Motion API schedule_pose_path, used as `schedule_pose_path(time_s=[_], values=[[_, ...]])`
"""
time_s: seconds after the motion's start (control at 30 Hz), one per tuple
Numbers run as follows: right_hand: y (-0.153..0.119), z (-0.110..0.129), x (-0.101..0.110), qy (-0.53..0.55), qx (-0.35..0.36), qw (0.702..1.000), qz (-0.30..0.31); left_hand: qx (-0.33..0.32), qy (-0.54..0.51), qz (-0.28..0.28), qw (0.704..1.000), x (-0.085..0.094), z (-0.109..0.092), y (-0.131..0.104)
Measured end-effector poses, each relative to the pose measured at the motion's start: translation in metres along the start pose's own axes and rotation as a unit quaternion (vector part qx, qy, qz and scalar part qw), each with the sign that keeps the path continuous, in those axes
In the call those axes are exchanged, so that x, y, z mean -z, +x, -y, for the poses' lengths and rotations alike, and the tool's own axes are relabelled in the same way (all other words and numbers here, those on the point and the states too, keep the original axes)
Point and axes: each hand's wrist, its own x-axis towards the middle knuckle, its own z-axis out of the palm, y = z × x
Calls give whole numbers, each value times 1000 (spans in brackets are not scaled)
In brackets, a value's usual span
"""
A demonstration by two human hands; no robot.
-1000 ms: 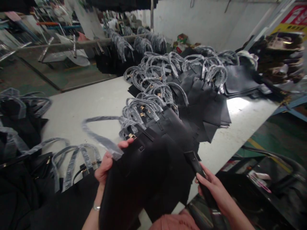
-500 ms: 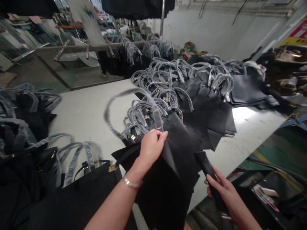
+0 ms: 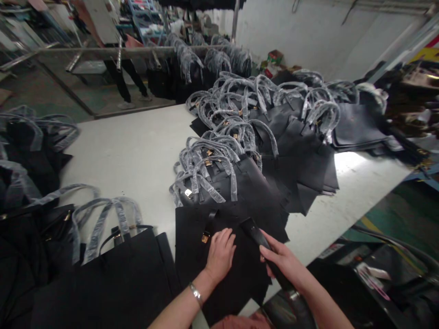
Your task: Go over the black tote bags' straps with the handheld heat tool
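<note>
My left hand [image 3: 220, 254] lies palm down on a flat black bag panel [image 3: 192, 219], its fingers stretched and nothing gripped. Just left of its fingertips is a small black strap with a gold clasp [image 3: 205, 238]. My right hand [image 3: 281, 257] is wrapped round a black handheld tool [image 3: 257, 235], whose wide flat tip is over the panel's right part. Plastic-wrapped handles [image 3: 214, 176] arch up from the stack of black panels behind my hands.
More black bags [image 3: 116, 269] with wrapped handles lie at the left. Further stacks [image 3: 358, 125] reach toward the back right of the white table [image 3: 137, 160]. Beyond a metal rail [image 3: 137, 52] a person's legs [image 3: 125, 80] show. Boxed items sit below right.
My left hand has let go of a wrapped handle and moved down onto the panel, which now lies flat. My right hand has moved left with the tool, over the panel.
</note>
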Motion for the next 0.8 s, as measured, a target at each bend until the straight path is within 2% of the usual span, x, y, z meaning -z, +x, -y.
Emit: schedule_pose_path(time_s=[0.1, 0.23, 0.33, 0.53, 0.63, 0.73, 0.8], values=[[21, 9, -16, -14, -3, 1000, 26, -20, -5, -3, 1000, -6, 3, 2], [39, 24, -30, -18, 9, 1000, 15, -31, -15, 5, 999, -7, 7, 4], [38, 26, -32, -22, 23, 999, -1, -31, -17, 7, 999, -7, 7, 3], [21, 19, -33, -71, 15, 996, 48, -41, -20, -5, 999, -10, 8, 1], [34, 28, -54, -96, 19, 992, 80, -49, -25, 10, 998, -16, 11, -1], [54, 39, -77, -102, 24, 992, 72, -51, -28, 23, 998, -22, 13, -4], [60, 42, -83, -99, 23, 993, 67, -47, -27, 23, 998, -24, 14, -5]])
